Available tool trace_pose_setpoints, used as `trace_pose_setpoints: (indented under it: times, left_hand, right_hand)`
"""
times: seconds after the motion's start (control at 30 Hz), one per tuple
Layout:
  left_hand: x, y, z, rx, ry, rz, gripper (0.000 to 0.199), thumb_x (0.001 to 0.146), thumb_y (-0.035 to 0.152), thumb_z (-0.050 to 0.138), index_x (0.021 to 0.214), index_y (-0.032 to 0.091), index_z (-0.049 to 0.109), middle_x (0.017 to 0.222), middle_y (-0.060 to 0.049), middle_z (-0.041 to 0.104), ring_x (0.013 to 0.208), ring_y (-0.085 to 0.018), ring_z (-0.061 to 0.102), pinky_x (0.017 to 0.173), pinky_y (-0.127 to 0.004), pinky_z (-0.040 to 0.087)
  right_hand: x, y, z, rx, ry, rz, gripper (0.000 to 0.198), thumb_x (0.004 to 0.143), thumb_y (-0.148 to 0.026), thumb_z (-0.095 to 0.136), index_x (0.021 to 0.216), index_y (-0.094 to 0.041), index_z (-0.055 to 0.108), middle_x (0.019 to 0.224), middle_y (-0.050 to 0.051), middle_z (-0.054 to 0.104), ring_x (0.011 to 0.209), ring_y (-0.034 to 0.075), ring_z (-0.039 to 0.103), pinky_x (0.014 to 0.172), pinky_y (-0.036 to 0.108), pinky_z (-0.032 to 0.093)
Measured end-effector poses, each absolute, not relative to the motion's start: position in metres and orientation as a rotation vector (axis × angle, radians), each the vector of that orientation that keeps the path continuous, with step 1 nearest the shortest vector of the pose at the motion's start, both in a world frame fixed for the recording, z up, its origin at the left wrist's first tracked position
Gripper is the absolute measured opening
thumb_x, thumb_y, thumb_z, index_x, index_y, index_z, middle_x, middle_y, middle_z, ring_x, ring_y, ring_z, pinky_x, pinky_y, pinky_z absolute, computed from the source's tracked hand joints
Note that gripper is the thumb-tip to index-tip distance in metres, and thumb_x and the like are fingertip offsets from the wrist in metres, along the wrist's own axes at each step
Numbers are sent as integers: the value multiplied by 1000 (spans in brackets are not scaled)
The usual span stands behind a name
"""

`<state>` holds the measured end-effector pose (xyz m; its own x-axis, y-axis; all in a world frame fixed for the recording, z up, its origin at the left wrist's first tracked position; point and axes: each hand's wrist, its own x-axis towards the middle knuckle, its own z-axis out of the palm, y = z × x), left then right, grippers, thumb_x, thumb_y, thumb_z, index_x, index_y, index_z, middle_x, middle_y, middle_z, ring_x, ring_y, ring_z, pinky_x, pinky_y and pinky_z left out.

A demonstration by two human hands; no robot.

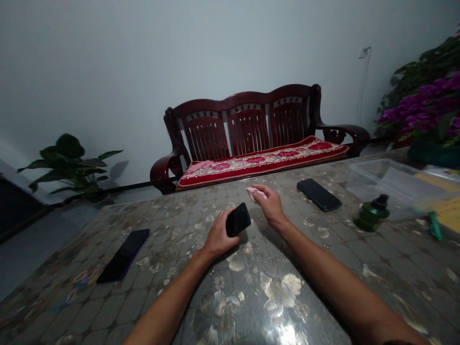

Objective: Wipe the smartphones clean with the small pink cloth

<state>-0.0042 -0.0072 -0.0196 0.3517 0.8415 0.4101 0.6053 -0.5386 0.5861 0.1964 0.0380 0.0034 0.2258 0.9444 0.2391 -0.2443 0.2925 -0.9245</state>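
Observation:
A black smartphone (pixel 237 220) is gripped in my left hand (pixel 220 235), raised at a tilt over the patterned table (pixel 251 282). Fingers and thumb wrap its left side and lower edge. To the right of it, my right hand (pixel 270 205) pinches a small pale pink cloth (pixel 256 192), apart from the phone. A second dark phone (pixel 319 194) lies flat on the table beyond my right hand. Another phone (pixel 124 256) with a purple-blue edge lies at the left.
At the right stand a green bottle (pixel 372 213) with a black cap and a clear plastic box (pixel 391 177). Colourful bands (pixel 88 278) lie beside the left phone. Purple flowers (pixel 427 103) rise at the far right. A wooden bench (pixel 247 124) stands behind the table.

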Motion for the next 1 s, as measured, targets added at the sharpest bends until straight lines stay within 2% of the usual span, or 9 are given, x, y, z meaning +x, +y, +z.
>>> trace_pose_setpoints:
  times: [0.13, 0.23, 0.37, 0.5, 0.67, 1.0]
  left_hand:
    - [-11, -5, -19, 2150, 1267, 1050, 77, 61, 15, 63, 137, 18, 48, 134, -12, 58, 127, -32, 54, 113, -51, 39]
    - [-14, -5, -22, 2091, 1256, 1065, 77, 62, 19, 65, 137, 18, 49, 136, -13, 58, 127, -33, 55, 113, -52, 38]
    - [-15, -5, -25, 2081, 1216, 1087, 74, 66, 28, 69, 136, 16, 50, 137, -14, 59, 128, -33, 55, 114, -51, 39]
    - [-17, -3, -25, 2035, 1164, 1129, 74, 68, 33, 71, 137, 15, 50, 136, -15, 60, 127, -33, 56, 112, -51, 40]
    - [-21, -1, -28, 1991, 1121, 1177, 72, 69, 33, 71, 136, 15, 52, 136, -14, 61, 127, -33, 57, 112, -51, 41]
    - [-19, -4, -28, 1972, 1126, 1130, 76, 65, 31, 77, 136, 17, 54, 138, -14, 61, 129, -34, 56, 115, -52, 38]
  right_hand:
    - [180, 22, 8, -805, -1255, 863, 27, 80, -38, 72, 100, -21, 76, 99, 7, 76, 94, 22, 70, 87, 34, 56]
    - [175, 11, 14, -731, -1448, 619, 16, 88, -29, 65, 97, -24, 77, 97, 5, 75, 94, 20, 69, 87, 32, 55]
    - [178, 2, 22, -635, -1663, 316, 23, 93, -15, 56, 100, -26, 75, 94, 4, 75, 92, 19, 68, 86, 35, 53]
    - [178, -8, 28, -528, -1796, 144, 31, 94, -11, 51, 110, -27, 73, 99, 5, 74, 92, 19, 67, 82, 34, 52]
    - [176, -13, 28, -433, -1913, 57, 37, 94, -11, 48, 121, -27, 68, 106, 6, 74, 96, 20, 67, 82, 36, 52]
    - [179, -1, 20, -597, -1766, 119, 35, 97, -10, 48, 116, -28, 71, 100, 6, 74, 95, 19, 67, 85, 36, 52]
